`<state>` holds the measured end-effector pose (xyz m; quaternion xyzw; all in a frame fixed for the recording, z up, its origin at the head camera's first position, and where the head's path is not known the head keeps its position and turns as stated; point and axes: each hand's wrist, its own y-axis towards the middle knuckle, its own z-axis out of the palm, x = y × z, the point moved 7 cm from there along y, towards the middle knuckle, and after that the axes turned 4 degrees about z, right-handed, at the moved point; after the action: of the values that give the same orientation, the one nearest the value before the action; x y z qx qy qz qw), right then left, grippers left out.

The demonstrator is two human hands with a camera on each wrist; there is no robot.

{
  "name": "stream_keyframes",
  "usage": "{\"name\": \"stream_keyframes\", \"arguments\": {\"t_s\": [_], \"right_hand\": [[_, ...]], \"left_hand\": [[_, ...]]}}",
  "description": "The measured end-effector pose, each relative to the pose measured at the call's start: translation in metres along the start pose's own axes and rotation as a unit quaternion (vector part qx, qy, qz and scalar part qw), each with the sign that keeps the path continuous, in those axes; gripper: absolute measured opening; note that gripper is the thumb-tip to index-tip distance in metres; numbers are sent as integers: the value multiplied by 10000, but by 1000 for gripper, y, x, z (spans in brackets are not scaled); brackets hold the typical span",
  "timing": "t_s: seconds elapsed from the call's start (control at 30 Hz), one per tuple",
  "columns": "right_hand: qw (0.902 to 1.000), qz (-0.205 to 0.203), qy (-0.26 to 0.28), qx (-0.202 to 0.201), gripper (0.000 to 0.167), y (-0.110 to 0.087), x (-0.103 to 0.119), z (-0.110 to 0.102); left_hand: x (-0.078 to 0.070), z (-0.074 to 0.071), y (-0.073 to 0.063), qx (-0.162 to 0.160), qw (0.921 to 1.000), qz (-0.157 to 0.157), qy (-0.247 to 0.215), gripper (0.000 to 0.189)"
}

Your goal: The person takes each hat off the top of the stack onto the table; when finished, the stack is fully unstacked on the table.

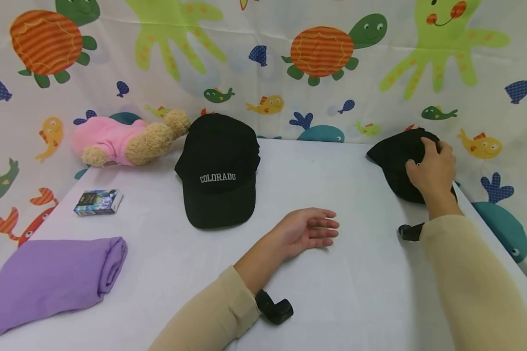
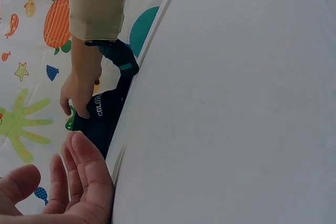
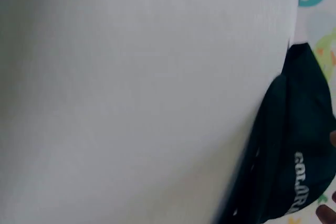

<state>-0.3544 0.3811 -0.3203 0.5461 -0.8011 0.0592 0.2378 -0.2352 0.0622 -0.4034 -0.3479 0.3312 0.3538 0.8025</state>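
At the far right of the table in the head view lies a black cap (image 1: 394, 158), overlapping layers of black fabric showing at its brim. My right hand (image 1: 434, 168) is over its crown, thumb and fingers spread apart. White lettering shows on the black cap (image 3: 307, 129) in the right wrist view, with a few fingertips (image 3: 326, 213) at the frame's edge. My left hand (image 1: 305, 231) is held over the middle of the table, palm turned sideways, fingers loosely extended and holding nothing. Left of centre sit stacked black caps (image 1: 219, 146), the top one reading COLORADO.
A plush toy in pink clothing (image 1: 110, 139) lies at the back left. In front of it are a small blue patterned box (image 1: 98, 202) and a folded purple cloth (image 1: 52, 282). A curtain with sea animals (image 1: 263, 73) hangs behind the white table (image 1: 355, 292).
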Motion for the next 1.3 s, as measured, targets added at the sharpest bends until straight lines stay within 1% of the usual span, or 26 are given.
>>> {"name": "stream_keyframes", "arguments": {"t_s": [0.07,0.13,0.3,0.47,0.7,0.97,1.17,1.3], "right_hand": [[9998,-78,97,-133,68,-2,5,0],[9996,-106,216,-172,68,-4,9,1],[9988,-175,458,-53,67,-11,20,5],[9967,-428,688,17,66,-19,33,8],[9907,-885,1029,44,63,-30,55,11],[9859,-1177,1131,375,62,-47,78,17],[9821,-1383,1087,670,66,-56,93,25],[9800,-1494,1069,769,68,-62,101,28]], "left_hand": [[-1,-2,0,4,10000,19,12,32],[-2,-4,-1,-6,10000,27,9,33],[-5,-10,-4,-31,10000,39,37,34],[-10,-16,-10,-58,9999,109,88,35],[-15,-27,-15,-142,9997,184,106,38],[-19,-38,-19,-205,9995,210,95,38],[-23,-49,-23,-326,9991,255,64,39],[-27,-54,-25,-328,9989,329,36,39]]}}
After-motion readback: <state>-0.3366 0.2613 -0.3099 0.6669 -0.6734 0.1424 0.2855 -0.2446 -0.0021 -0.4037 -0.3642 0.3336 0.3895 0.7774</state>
